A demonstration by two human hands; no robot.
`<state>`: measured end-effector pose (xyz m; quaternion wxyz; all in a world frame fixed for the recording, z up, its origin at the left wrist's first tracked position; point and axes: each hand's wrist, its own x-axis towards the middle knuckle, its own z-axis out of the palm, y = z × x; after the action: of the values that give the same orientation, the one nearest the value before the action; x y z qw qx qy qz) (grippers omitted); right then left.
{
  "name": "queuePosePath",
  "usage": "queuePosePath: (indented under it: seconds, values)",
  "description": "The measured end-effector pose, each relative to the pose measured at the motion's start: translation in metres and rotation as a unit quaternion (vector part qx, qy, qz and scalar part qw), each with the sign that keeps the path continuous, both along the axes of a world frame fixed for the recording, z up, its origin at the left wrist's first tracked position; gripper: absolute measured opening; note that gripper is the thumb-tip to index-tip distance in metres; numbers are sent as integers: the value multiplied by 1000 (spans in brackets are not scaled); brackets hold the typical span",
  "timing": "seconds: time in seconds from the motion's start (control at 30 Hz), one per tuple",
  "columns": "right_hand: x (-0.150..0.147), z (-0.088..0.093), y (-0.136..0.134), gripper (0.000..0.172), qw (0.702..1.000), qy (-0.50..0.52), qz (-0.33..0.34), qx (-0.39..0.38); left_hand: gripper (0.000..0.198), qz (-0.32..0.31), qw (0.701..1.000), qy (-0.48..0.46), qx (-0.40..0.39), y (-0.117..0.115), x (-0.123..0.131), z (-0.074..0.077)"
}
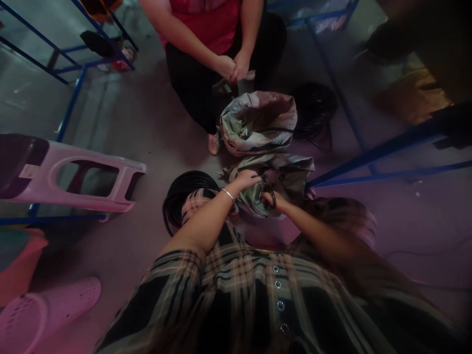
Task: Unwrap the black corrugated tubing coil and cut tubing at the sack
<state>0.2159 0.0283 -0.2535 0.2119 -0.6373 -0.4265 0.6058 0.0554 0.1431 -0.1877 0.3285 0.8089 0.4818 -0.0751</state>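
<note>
Cable [272, 195], thin, black, light and springy, loops up at twelve o'clock over a crumpled bag [291, 172], right hand [276, 200] seemingly closed on it, left hand [248, 180] grip unclear, easiest held at the loop.

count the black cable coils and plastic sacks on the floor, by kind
black cable coils: 2
plastic sacks: 2
total: 4
</note>
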Motion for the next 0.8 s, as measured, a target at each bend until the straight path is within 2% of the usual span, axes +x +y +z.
queuePosePath:
  seconds: [0.2, 0.3, 0.43, 0.63, 0.8]
  values:
    - [-3, 14, -2, 16, 999, -38, -25, -9, 40, -32, 999, 42, -4, -2, 3, 5]
    - [-6, 15, -9, 20, 998, -18, -52, -34, 38, -47, 997, 60, -9, -3, 2, 5]
    - [-13, 16, -22, 22, 996, 41, -55, -53, 36, -52, 994, 96, -18, -5, 0, 0]
    - [-13, 20, -24, 27, 996, 40, -75, -41, 30, -20, 995, 94, -19, -4, -2, -11]
    - [-11, 13, -17, 25, 996, 43, -46, -64, 37, -3, 997, 74, 4, 1, -3, -8]
